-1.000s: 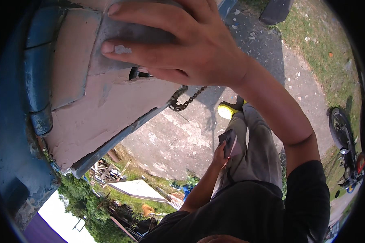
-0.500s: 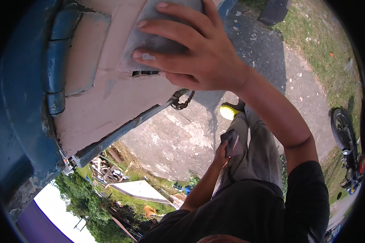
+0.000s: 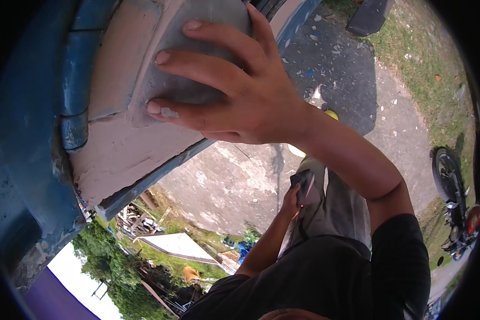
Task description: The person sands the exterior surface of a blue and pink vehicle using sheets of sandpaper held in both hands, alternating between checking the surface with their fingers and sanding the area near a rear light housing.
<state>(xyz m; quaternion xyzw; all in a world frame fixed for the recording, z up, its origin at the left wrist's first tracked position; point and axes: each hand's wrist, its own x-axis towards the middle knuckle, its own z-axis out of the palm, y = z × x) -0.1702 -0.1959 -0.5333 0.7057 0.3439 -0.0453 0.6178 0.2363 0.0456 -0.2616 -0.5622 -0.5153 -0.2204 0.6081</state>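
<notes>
My right hand point(image 3: 250, 88) presses a grey sheet of sandpaper point(image 3: 168, 82) flat against a vehicle panel point(image 3: 128, 154) coated in pinkish-beige filler. Its fingers lie spread across the sheet, with the thumb at the far edge; a grey smear marks one finger. Part of the sheet is hidden under the palm. Low by my thigh, my left hand point(image 3: 292, 201) is closed round a dark, flat, roughly rectangular piece point(image 3: 305, 186), whose kind I cannot make out.
Blue hinges point(image 3: 82, 69) and blue bodywork point(image 3: 26, 133) border the panel on the left. Beneath my arm lies concrete ground point(image 3: 218, 181). A dark block point(image 3: 369, 17) sits at the far right, a motorcycle point(image 3: 450, 186) farther right. A white board point(image 3: 178, 246) and scrap wood lie lower left.
My right hand has slid left and nearer with the sandpaper, now covering the slot and chain that showed before. My left hand has stayed by the thigh.
</notes>
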